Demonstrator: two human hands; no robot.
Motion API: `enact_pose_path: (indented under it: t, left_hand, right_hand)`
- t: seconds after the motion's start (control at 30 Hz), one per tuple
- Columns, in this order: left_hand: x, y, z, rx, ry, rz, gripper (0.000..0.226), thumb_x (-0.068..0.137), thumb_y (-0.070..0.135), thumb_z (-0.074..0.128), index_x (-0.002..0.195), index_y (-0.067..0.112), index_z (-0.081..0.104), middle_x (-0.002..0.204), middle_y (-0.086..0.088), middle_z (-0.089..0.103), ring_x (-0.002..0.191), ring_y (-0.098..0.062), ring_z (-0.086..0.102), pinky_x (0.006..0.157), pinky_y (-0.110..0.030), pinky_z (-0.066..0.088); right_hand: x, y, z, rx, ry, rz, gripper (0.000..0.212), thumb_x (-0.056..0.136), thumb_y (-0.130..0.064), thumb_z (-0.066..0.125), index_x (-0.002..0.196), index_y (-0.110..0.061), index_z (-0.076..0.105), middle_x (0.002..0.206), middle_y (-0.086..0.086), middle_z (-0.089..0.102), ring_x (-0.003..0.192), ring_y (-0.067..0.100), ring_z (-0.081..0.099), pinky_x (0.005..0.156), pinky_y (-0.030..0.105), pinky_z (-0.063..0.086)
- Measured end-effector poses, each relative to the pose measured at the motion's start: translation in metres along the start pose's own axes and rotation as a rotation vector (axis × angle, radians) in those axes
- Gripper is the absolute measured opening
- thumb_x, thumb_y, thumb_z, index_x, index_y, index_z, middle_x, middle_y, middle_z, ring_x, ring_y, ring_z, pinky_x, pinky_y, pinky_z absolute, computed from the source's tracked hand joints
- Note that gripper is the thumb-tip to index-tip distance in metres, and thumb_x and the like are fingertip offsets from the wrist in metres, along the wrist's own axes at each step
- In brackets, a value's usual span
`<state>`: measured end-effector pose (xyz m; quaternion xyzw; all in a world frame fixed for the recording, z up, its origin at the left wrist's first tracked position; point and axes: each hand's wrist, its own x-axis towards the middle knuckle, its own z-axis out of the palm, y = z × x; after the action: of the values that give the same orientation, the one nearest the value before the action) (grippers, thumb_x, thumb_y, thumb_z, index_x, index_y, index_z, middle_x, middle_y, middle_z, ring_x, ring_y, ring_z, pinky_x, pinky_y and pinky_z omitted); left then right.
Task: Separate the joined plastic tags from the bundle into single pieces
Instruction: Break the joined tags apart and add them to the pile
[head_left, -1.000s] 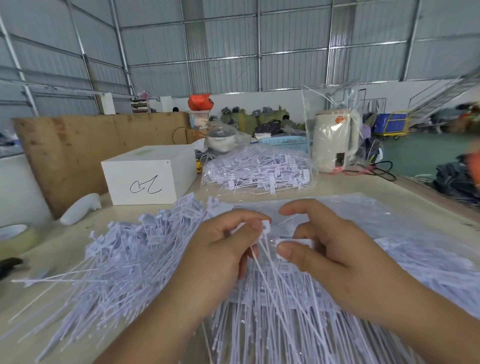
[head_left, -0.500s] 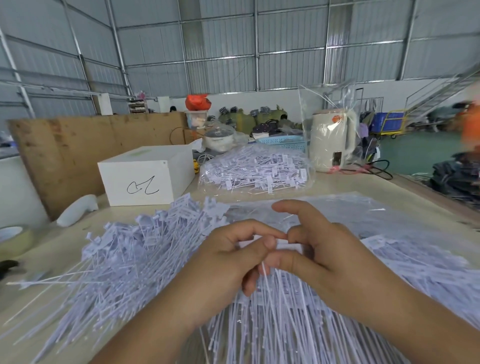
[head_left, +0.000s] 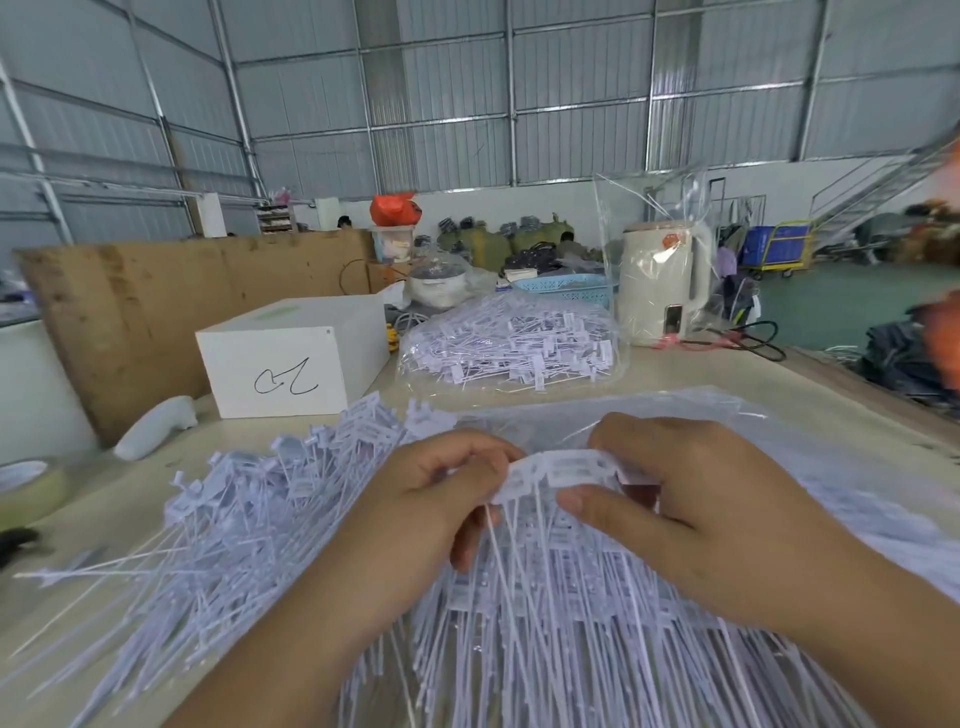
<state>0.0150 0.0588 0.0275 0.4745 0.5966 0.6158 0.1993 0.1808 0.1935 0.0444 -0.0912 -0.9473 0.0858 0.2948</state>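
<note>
Your hands are spreading apart now: left hand and right hand are pinching a joined strip of tags taut above the loose tag pile, fingers curled, ready for snapping.

Left hand and right hand pinching a joined strip of white plastic tags, loose pile of pale tags on beige table, white cardboard box, cream electric kettle behind

A warehouse-style workshop is shown: corrugated metal walls are seen behind the worktop, stuffed sacks and a blue cart beyond it, a metal staircase to its right.
</note>
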Motion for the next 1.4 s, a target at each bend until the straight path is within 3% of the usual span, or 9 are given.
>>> enact_pose_path:
  t: [0.2,0.37,0.57,0.73,1.0,1.13,1.27,1.33,1.4]
  left_hand:
    - [-0.005,0.001,0.008,0.017,-0.088,0.008,0.022,0.072,0.041,0.076,0.086,0.025,0.077,0.057,0.000,0.055,0.046,-0.016,0.045,0.045,-0.025,0.042]
    - [-0.006,0.003,0.009,0.023,-0.099,-0.016,0.030,0.065,0.044,0.081,0.087,0.024,0.076,0.058,-0.002,0.056,0.046,-0.016,0.045,0.046,-0.025,0.040]
    - [-0.007,0.004,0.010,0.025,-0.086,-0.034,0.027,0.068,0.044,0.067,0.093,0.037,0.075,0.054,0.003,0.055,0.042,-0.017,0.046,0.045,-0.021,0.040]
    - [-0.006,0.002,0.009,-0.008,-0.101,-0.032,0.027,0.070,0.044,0.067,0.093,0.033,0.076,0.056,0.002,0.056,0.040,-0.017,0.046,0.043,-0.020,0.040]
    - [-0.005,-0.001,0.018,-0.156,0.008,-0.002,0.031,0.068,0.045,0.065,0.094,0.034,0.077,0.058,0.003,0.055,0.040,-0.015,0.047,0.044,-0.023,0.042]
    - [-0.008,0.002,0.024,-0.324,0.066,-0.010,0.034,0.066,0.042,0.066,0.093,0.026,0.078,0.056,-0.002,0.052,0.042,-0.017,0.051,0.048,-0.029,0.050]
    - [-0.010,0.005,0.023,-0.439,0.049,-0.084,0.033,0.066,0.037,0.065,0.091,0.020,0.078,0.052,-0.003,0.048,0.041,-0.016,0.049,0.046,-0.028,0.050]
    - [-0.010,0.006,0.023,-0.402,0.034,-0.093,0.032,0.065,0.038,0.066,0.090,0.021,0.078,0.052,-0.002,0.049,0.041,-0.015,0.048,0.045,-0.025,0.048]
    - [-0.009,0.006,0.023,-0.349,-0.001,-0.086,0.024,0.069,0.035,0.071,0.090,0.023,0.078,0.051,-0.001,0.051,0.040,-0.013,0.048,0.045,-0.024,0.047]
  right_hand:
    - [0.000,-0.005,-0.004,-0.182,-0.080,0.019,0.044,0.081,-0.075,0.027,0.072,-0.034,0.036,0.053,-0.008,0.040,0.048,0.007,0.040,0.044,0.026,0.025]
    - [0.002,-0.001,-0.005,0.069,-0.198,0.025,0.036,0.088,-0.067,0.042,0.082,-0.034,0.055,0.062,-0.002,0.053,0.055,0.012,0.051,0.051,0.034,0.040]
    - [0.001,0.004,0.002,0.134,-0.214,0.063,0.033,0.092,-0.056,0.045,0.084,-0.026,0.056,0.058,-0.004,0.052,0.047,0.012,0.044,0.048,0.028,0.030]
    - [0.002,0.004,0.006,0.313,-0.236,0.109,0.020,0.096,-0.045,0.051,0.084,-0.030,0.056,0.067,0.006,0.060,0.047,0.010,0.044,0.051,0.032,0.036]
    - [0.000,-0.007,0.023,0.520,0.043,0.177,0.031,0.097,-0.032,0.055,0.070,-0.019,0.051,0.048,-0.006,0.037,0.043,0.008,0.030,0.047,0.027,0.026]
    - [0.001,-0.021,0.034,0.544,0.238,0.140,0.032,0.095,-0.040,0.054,0.072,-0.018,0.057,0.051,-0.008,0.041,0.047,0.006,0.035,0.048,0.029,0.030]
    - [0.006,-0.007,0.018,0.767,0.505,0.260,0.046,0.093,-0.045,0.055,0.069,-0.006,0.049,0.053,-0.007,0.030,0.047,0.008,0.028,0.043,0.018,0.025]
    - [0.004,0.001,0.011,0.759,0.419,0.221,0.043,0.092,-0.045,0.058,0.072,-0.007,0.052,0.054,-0.004,0.031,0.048,0.009,0.028,0.044,0.018,0.025]
    - [0.002,0.000,0.014,0.766,0.207,0.132,0.023,0.087,-0.044,0.059,0.080,-0.022,0.059,0.055,-0.004,0.039,0.048,0.014,0.033,0.044,0.025,0.027]
